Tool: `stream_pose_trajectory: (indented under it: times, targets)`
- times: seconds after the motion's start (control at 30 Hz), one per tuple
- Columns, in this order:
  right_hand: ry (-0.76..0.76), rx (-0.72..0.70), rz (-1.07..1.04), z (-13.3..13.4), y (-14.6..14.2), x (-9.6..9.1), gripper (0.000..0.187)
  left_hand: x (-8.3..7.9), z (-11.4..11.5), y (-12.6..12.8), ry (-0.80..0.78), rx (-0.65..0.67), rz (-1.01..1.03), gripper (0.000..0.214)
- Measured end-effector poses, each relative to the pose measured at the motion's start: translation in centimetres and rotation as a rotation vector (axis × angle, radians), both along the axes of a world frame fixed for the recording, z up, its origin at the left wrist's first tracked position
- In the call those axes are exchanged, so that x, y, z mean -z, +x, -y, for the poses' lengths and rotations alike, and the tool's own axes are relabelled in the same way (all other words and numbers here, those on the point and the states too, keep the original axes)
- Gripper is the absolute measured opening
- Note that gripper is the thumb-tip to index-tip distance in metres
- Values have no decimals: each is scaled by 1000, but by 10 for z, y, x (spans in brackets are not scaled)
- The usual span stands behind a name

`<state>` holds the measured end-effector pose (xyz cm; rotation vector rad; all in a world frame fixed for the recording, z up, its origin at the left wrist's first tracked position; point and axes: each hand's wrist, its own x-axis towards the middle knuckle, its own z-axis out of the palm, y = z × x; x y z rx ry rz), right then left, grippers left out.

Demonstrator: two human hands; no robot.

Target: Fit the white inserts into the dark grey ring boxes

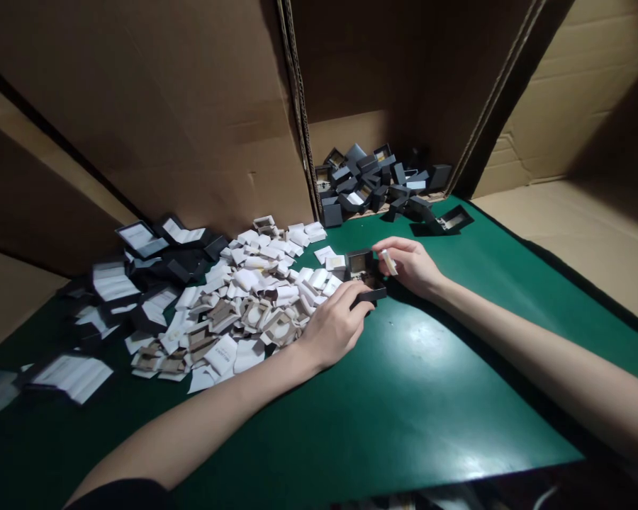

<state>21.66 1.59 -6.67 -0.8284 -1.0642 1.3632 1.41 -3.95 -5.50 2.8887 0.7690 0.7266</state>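
My left hand point(334, 327) grips the near edge of a small open black box point(364, 276) that rests on the green table point(415, 397). My right hand point(412, 265) is closed just to the right of the box and pinches a small white insert point(388, 261) over it. A heap of white and tan card inserts point(255, 301) lies directly left of my left hand.
Several black boxes with white-lined lids point(138, 269) lie at the far left. A pile of finished small black boxes point(375, 185) fills a cardboard carton behind the table, and one open box point(454, 219) sits by it. Cardboard walls point(191, 106) stand behind.
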Motion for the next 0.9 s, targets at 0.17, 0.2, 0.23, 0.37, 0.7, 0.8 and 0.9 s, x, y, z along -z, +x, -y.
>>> stream_pose_trajectory:
  times: [0.17,0.2,0.23,0.37,0.7,0.8,0.9]
  targets:
    - [171,51,246,7,-5,-2,31,3,-1,-1,-26,7,32,21]
    - [198,80,259,8,-6,-2,33,4,-1,-1,-37,-3,40,20]
    - [227,112,262,9,-7,-2,34,4,-1,-1,-49,-13,47,20]
    - [299,173,317,11,-7,-1,34,2,0,-1,-66,-57,67,18]
    - [419,57,517,15,-7,-5,23,-6,5,0,-26,-149,16,17]
    - [534,96,586,17,-8,-5,19,-7,7,-1,-40,-187,31,17]
    - [583,152,620,19,-9,-4,16,-9,8,-2,-54,-193,56,18]
